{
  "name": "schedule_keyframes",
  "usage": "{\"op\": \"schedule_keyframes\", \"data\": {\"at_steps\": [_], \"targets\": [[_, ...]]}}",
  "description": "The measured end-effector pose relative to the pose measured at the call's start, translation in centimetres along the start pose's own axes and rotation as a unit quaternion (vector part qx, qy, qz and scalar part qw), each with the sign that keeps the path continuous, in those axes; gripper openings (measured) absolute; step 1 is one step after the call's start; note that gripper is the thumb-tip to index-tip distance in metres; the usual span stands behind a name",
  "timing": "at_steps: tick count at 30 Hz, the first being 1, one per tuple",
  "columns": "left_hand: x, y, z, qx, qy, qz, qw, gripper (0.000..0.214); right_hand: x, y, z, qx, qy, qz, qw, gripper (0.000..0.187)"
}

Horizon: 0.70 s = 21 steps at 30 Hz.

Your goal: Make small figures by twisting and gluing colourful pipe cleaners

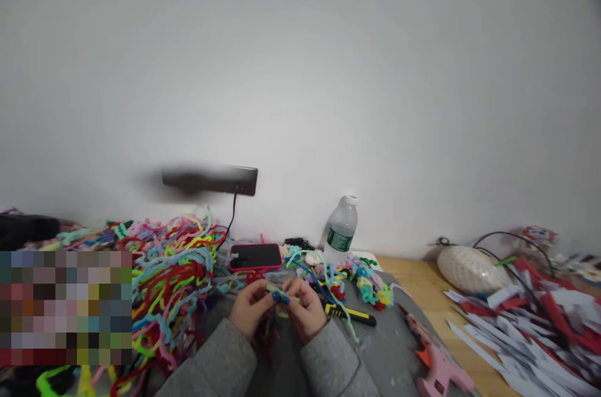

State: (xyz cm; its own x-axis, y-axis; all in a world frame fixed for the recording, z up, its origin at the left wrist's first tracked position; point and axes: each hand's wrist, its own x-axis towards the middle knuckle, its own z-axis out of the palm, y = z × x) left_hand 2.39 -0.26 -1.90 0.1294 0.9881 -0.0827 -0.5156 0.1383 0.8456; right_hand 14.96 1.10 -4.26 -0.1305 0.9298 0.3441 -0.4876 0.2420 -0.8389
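My left hand [252,307] and my right hand [306,309] meet at the middle of the grey mat [282,372], fingertips nearly together. Between them they pinch a pale green fuzzy pipe cleaner [276,290]. Dark blue spots show at the thumb tips; whether these are nails or part of the piece I cannot tell. Close to my right hand lies a yellow and black utility knife [351,314], with a long light green pipe cleaner [348,320] across it. Small twisted flowers [369,290] in several colours are heaped just beyond.
Loose coloured pipe cleaners [173,278] pile up at the left. A phone in a pink case [256,257] and a water bottle [341,231] are near the wall. At the right are a pink glue gun [441,367], a pale wrapped bundle [472,270] and heaped paper strips [530,328].
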Motion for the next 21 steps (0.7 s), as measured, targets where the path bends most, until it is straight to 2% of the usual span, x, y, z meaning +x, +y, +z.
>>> {"op": "schedule_keyframes", "data": {"at_steps": [5, 11, 21], "targets": [[-0.08, 0.39, 0.31, -0.089, 0.022, -0.014, 0.996, 0.026, 0.06, 0.13, -0.24, -0.01, -0.016, 0.026, 1.0, 0.013], [-0.14, 0.16, 0.23, -0.111, 0.056, -0.037, 0.992, 0.032, 0.0, 0.05, -0.02, 0.02, -0.025, 0.033, 0.999, 0.015], [-0.19, 0.44, -0.01, -0.095, -0.022, -0.071, 0.993, 0.031, -0.01, -0.05, 0.26, 0.031, -0.04, 0.044, 0.998, 0.019]]}}
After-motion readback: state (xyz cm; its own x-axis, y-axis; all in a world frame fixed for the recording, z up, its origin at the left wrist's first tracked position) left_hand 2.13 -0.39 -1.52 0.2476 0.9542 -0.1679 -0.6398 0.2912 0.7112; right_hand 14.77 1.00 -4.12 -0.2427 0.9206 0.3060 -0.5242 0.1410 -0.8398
